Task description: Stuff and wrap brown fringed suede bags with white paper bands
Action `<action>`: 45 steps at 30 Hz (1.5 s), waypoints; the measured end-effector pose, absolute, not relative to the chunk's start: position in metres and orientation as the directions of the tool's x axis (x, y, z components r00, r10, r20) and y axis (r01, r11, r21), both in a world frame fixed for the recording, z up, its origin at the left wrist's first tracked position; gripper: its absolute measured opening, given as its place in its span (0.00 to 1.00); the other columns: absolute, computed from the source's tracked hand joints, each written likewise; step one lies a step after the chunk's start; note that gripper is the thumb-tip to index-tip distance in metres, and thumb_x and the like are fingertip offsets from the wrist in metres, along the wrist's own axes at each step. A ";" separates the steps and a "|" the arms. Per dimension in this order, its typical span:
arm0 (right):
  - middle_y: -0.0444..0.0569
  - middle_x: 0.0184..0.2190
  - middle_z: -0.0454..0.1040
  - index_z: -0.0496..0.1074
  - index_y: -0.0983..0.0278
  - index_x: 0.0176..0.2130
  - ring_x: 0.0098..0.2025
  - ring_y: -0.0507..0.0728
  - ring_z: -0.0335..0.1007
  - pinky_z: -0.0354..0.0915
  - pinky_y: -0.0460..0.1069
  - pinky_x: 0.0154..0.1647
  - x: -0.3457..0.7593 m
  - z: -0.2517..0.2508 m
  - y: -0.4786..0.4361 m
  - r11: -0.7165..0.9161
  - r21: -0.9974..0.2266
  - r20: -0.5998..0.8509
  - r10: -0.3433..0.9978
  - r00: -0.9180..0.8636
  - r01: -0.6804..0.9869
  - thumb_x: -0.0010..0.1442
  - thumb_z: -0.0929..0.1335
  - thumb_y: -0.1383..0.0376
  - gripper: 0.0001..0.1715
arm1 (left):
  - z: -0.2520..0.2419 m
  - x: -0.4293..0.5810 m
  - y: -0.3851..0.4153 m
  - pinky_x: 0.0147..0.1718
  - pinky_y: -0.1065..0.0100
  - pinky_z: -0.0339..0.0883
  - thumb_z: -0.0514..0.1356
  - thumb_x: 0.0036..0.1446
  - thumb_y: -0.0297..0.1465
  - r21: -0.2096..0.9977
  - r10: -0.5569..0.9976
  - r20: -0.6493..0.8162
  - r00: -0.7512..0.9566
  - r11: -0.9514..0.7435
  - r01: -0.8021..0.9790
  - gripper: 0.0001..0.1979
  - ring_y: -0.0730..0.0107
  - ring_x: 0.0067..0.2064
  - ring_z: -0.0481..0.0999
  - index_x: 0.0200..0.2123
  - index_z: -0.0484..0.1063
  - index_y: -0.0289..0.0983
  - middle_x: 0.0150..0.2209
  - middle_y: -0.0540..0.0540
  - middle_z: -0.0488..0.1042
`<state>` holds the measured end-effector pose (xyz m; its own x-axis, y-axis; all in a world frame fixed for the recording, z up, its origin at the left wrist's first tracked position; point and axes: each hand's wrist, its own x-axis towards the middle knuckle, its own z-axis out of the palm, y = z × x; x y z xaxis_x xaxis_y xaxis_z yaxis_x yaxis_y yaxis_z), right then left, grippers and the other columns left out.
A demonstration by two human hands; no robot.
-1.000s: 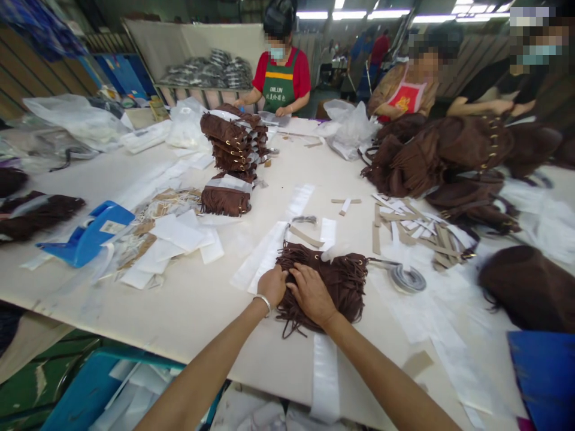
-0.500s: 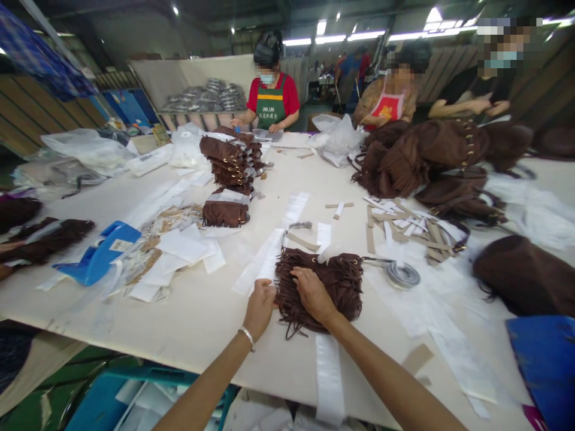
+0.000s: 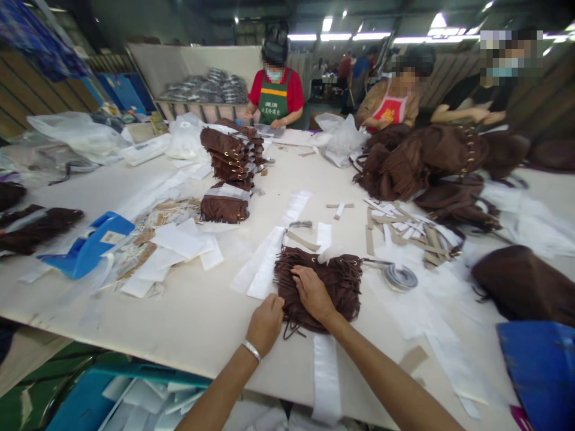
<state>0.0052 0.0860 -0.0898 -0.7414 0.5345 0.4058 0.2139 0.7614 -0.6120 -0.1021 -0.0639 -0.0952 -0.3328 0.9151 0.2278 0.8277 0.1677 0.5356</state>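
Observation:
A brown fringed bag point(image 3: 335, 284) lies on the pale table point(image 3: 193, 311) in front of me. My right hand point(image 3: 313, 293) rests flat on its left half, fingers spread over the fringe. My left hand point(image 3: 266, 323) is curled at the bag's lower left edge, where loose fringe strands hang, and seems to pinch them. A silver bangle sits on my left wrist. White paper strips point(image 3: 263, 263) lie just left of the bag, and another white strip point(image 3: 326, 377) lies below it.
A stack of brown fringed bags point(image 3: 233, 155) stands mid-table, a large heap of brown bags point(image 3: 431, 161) at the right. A coiled grey strap point(image 3: 401, 277) lies right of my bag. Three people work across the table. A blue folder point(image 3: 90, 242) lies left.
My left hand slid from the bag's upper left edge down toward me to its lower left corner. My right hand stayed on the bag.

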 end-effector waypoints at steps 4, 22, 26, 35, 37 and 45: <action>0.54 0.51 0.70 0.67 0.63 0.51 0.56 0.58 0.63 0.62 0.57 0.57 0.007 -0.089 0.085 0.763 -0.600 0.393 0.544 -0.741 0.242 0.68 0.59 0.69 0.15 | -0.078 -0.113 -0.084 0.35 0.65 0.71 0.50 0.60 0.23 0.483 0.926 0.183 -0.330 0.208 0.851 0.09 0.63 0.36 0.75 0.41 0.68 0.37 0.38 0.44 0.73; 0.59 0.63 0.60 0.62 0.68 0.59 0.63 0.62 0.54 0.58 0.57 0.61 0.056 -0.091 0.074 0.847 -0.263 0.333 0.529 -0.781 0.462 0.66 0.61 0.69 0.23 | -0.122 -0.075 -0.032 0.64 0.44 0.52 0.50 0.66 0.36 0.296 0.939 0.337 -0.066 -0.039 0.954 0.35 0.51 0.70 0.44 0.69 0.36 0.34 0.69 0.35 0.44; 0.59 0.60 0.63 0.64 0.67 0.58 0.60 0.62 0.59 0.60 0.57 0.59 0.068 -0.099 0.073 0.818 -0.269 0.339 0.574 -0.745 0.508 0.65 0.62 0.70 0.22 | -0.108 -0.072 -0.032 0.62 0.44 0.56 0.51 0.65 0.35 0.237 0.927 0.374 -0.039 -0.054 0.970 0.34 0.51 0.69 0.48 0.69 0.39 0.34 0.68 0.34 0.49; 0.55 0.53 0.69 0.66 0.65 0.55 0.58 0.56 0.62 0.62 0.54 0.59 0.090 -0.087 0.074 0.716 -0.641 0.542 0.677 -0.499 0.275 0.65 0.58 0.73 0.21 | -0.063 -0.024 0.001 0.53 0.54 0.68 0.47 0.64 0.25 0.409 0.877 0.476 -0.071 -0.149 0.900 0.15 0.59 0.53 0.69 0.53 0.61 0.35 0.51 0.38 0.66; 0.54 0.55 0.67 0.66 0.62 0.55 0.60 0.55 0.60 0.59 0.56 0.62 0.114 -0.079 0.082 0.605 -0.742 0.516 0.791 -0.330 0.290 0.65 0.56 0.73 0.23 | -0.074 -0.023 0.008 0.45 0.57 0.71 0.47 0.64 0.25 0.419 0.893 0.443 -0.082 -0.125 0.900 0.09 0.61 0.45 0.72 0.45 0.63 0.37 0.42 0.42 0.68; 0.58 0.64 0.56 0.54 0.61 0.65 0.65 0.63 0.51 0.54 0.61 0.64 0.172 -0.080 0.136 0.473 -0.787 0.218 0.814 -0.538 0.396 0.58 0.70 0.54 0.42 | -0.084 -0.020 0.012 0.44 0.57 0.69 0.47 0.59 0.19 0.264 0.943 0.320 0.087 -0.177 0.948 0.11 0.60 0.42 0.70 0.37 0.65 0.37 0.38 0.44 0.67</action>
<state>0.1715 0.1358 -0.0803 -0.5383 0.8140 0.2182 0.3963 0.4730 -0.7869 -0.0197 0.0124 -0.0837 0.0868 0.9434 0.3201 0.9481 -0.1769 0.2643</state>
